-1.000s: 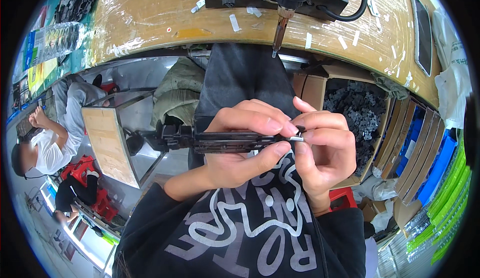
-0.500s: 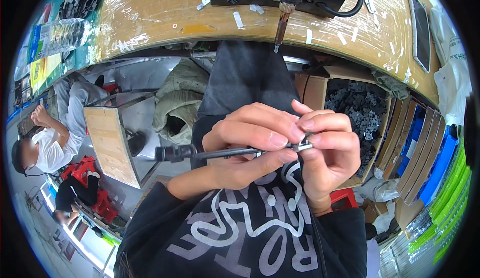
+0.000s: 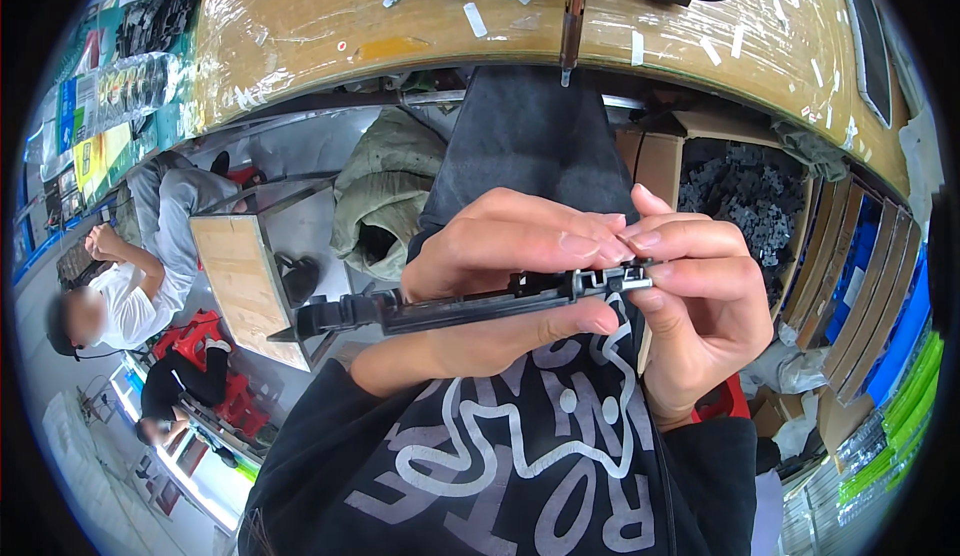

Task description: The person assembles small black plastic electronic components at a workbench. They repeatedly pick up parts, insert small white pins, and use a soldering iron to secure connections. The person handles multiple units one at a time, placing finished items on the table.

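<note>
A long, narrow black plastic part [image 3: 470,311] lies nearly level across my lap, its pointed end sticking out to the left. My left hand [image 3: 490,256] grips it, fingers above and thumb below. At its right end sits a small silvery metal piece [image 3: 610,281], which my right hand [image 3: 705,291] pinches between thumb and fingers. The fingertips of both hands almost meet there, and they hide part of the metal piece. I cannot make out exactly how the metal piece joins the black part.
Ahead is a film-wrapped bench [image 3: 300,26] with a tool with a metal tip [image 3: 570,41] hanging over its edge. A carton of dark small parts [image 3: 750,201] stands at the right, beside upright cardboard sheets [image 3: 850,286]. At the left are a wooden-sided stand [image 3: 250,286] and a seated person [image 3: 130,276].
The black part has rolled, showing more of its broad side and its silvery end. Both hands have shifted slightly right in the picture, as has most of the background.
</note>
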Demonstrator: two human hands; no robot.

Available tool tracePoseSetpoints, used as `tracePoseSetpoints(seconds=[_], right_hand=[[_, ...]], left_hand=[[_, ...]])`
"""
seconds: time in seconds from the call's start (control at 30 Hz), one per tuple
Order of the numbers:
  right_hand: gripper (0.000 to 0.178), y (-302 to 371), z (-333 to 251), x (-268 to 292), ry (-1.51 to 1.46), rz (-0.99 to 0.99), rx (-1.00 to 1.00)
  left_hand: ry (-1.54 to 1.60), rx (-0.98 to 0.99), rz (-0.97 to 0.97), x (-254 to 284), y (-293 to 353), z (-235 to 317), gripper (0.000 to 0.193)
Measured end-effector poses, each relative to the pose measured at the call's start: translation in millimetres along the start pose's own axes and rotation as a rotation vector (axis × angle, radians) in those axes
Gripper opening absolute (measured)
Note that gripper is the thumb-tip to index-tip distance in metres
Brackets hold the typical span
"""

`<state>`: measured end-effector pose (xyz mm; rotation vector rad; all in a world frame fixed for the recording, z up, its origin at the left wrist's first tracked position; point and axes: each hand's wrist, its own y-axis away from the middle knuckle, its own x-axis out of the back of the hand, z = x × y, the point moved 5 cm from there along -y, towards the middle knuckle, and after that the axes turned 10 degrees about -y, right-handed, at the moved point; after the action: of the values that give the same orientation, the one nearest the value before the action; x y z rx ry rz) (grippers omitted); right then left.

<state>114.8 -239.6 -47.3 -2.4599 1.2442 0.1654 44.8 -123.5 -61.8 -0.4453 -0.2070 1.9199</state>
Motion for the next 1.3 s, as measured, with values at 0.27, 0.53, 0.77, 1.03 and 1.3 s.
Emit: tracePoseSetpoints(seconds=[0.27,0.53,0.77,1.03,1.3], right_hand=[[0.016,0.2,1.7,2.4,0.076,-0.019,-0.066],[0.014,-3.5,0.7,2.6,0.109,-0.049,-0.066],[0.011,-5.0,-0.3,0.9,0.126,-0.033,-0.087],[0.01,-5.8,2.8,-0.4,0.136,-0.056,-0.115],[0.01,-1.6,5.5,1.6,0.151,0.01,-0.109]], left_hand=[[-0.021,-0.019,-0.024,-1.5,-2.7,-2.9,0.043],[-0.002,-0.061,-0.015,-0.8,-4.5,-7.0,0.042],[-0.098,0.037,-0.066,-0.5,-5.5,-5.4,0.042],[0.0,0.013,-0.023,3.0,-2.3,-10.4,0.043],[-0.102,0.044,-0.025,2.4,-3.6,-2.2,0.04]])
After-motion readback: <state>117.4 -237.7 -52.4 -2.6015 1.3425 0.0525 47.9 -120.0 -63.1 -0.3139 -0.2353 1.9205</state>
